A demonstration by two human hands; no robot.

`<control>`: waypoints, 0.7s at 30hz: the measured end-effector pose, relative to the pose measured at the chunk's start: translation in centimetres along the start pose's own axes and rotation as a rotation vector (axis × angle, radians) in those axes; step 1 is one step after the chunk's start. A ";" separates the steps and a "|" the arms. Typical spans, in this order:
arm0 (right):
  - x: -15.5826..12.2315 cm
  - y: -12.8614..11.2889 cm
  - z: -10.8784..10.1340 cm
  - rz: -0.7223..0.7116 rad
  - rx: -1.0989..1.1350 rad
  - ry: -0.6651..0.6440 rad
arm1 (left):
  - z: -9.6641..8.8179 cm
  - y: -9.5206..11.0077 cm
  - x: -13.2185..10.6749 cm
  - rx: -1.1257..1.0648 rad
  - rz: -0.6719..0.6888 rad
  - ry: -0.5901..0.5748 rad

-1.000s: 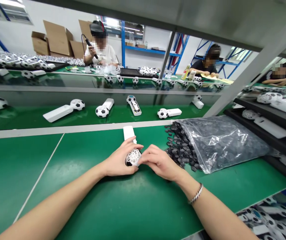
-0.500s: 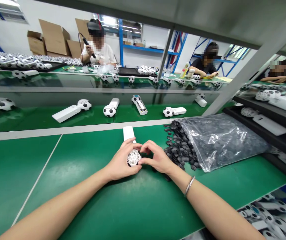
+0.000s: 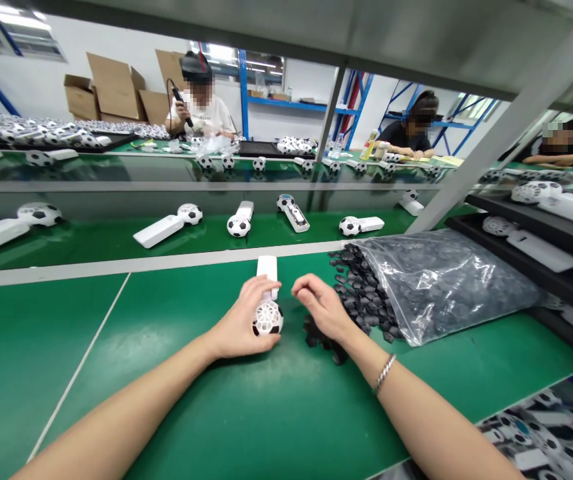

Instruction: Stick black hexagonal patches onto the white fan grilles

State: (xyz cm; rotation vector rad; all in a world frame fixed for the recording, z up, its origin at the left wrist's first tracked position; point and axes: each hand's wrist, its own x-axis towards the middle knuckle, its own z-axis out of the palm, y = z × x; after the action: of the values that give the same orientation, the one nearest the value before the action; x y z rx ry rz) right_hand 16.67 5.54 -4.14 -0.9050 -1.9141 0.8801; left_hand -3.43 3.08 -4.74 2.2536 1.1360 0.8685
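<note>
My left hand [image 3: 243, 321] is wrapped round the soccer-ball head of a white device [image 3: 269, 319], its thumb below and its fingers across the top. The head has a white open lattice on top and black patches on its side. Its white handle points away from me on the green bench. A short gap to the right, my right hand [image 3: 320, 305] is apart from the device, its fingers curled together. Whatever may be between those fingertips is hidden. Loose small black pieces [image 3: 361, 293] lie under and beside this hand.
A clear plastic bag [image 3: 451, 287] of black pieces lies to the right. Black trays [image 3: 541, 243] with similar devices stand at the right edge. Beyond the bench, a green conveyor [image 3: 206, 243] carries several ball-headed devices. A slanted grey post [image 3: 486, 127] rises at right. Co-workers sit opposite.
My right hand has drawn away from the ball head to the right. My left hand still holds the device, whose handle shows more. The devices on the conveyor have shifted right.
</note>
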 end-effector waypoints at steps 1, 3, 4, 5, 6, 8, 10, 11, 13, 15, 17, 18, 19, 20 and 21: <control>0.0 0.0 -0.4 0.017 0.006 0.060 | -0.7 -0.7 0.0 0.020 -0.016 -0.001; 0.1 0.1 -1.0 0.038 -0.008 0.142 | -2.2 -2.2 0.0 0.012 -0.089 -0.009; 0.0 0.2 -1.2 0.038 -0.027 0.154 | -3.0 -3.0 0.0 -0.025 -0.137 -0.025; 0.0 0.2 -1.2 0.032 -0.054 0.149 | -3.6 -3.6 0.0 -0.071 -0.179 -0.046; 0.0 0.2 -1.2 0.020 -0.084 0.128 | -4.1 -4.1 -0.1 -0.113 -0.207 -0.065; -0.1 -0.1 -0.9 -0.009 -0.144 0.056 | -4.5 -4.4 -0.2 -0.146 -0.225 -0.061; -0.4 -0.5 -0.5 -0.030 -0.185 -0.032 | -4.3 -4.1 -0.3 -0.130 -0.222 -0.013; -0.5 -0.6 -0.4 -0.032 -0.200 -0.070 | -4.1 -3.9 -0.3 -0.128 -0.227 0.008; -0.8 -0.7 -0.2 -0.022 -0.235 -0.132 | -3.6 -3.4 -0.3 -0.144 -0.230 0.038; -1.0 -0.1 -0.3 -0.016 -0.277 -0.164 | -3.3 -3.3 -0.3 -0.164 -0.225 0.063; -1.1 0.8 -0.5 -0.038 -0.331 -0.115 | -3.1 -3.3 -0.2 -0.214 -0.261 0.107; -1.1 1.3 -0.6 -0.048 -0.364 -0.072 | -3.0 -3.3 -0.2 -0.291 -0.302 0.137; -1.2 1.7 -0.7 -0.057 -0.399 -0.024 | -2.9 -3.3 -0.1 -0.417 -0.356 0.166; -1.2 2.2 -0.8 -0.065 -0.438 0.019 | -2.8 -3.3 -0.1 -0.591 -0.404 0.193; -1.2 2.6 -0.9 -0.072 -0.480 0.052 | -2.7 -3.4 0.0 -0.793 -0.437 0.216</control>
State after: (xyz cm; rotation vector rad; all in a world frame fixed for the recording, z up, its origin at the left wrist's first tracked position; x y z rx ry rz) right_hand 18.56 6.04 -6.35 -1.1124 -2.1374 0.3492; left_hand -7.19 5.26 -5.06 1.2420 1.0574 1.1309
